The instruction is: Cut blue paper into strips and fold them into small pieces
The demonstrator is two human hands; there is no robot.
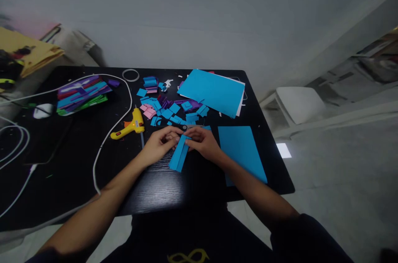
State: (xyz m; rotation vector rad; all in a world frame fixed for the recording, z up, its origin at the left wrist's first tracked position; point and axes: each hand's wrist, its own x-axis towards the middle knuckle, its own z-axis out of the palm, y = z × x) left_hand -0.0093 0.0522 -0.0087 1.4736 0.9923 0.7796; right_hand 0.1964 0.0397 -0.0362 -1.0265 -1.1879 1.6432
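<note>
Between my two hands is a folded blue paper strip [179, 155], its lower end pointing toward me over the black table. My left hand [161, 142] pinches the strip's upper left edge with thumb and fingers. On the other side, my right hand [202, 142] grips its upper right edge, thumb lying on the paper. Just beyond my fingertips lie scissors [185, 127], partly hidden by the hands. Small cut blue paper pieces [174, 108] are scattered past them, mixed with pink pieces [148, 110] and purple ones. A blue sheet [241, 147] lies flat beside my right forearm.
A yellow glue gun [132, 124] lies left of my left hand, near a white cable [130, 93] crossing the table [149, 196]. Stacked blue and white sheets [213, 91] are at the back right. Bundled coloured strips [82, 93] lie far left. A white stool [300, 103] stands at right.
</note>
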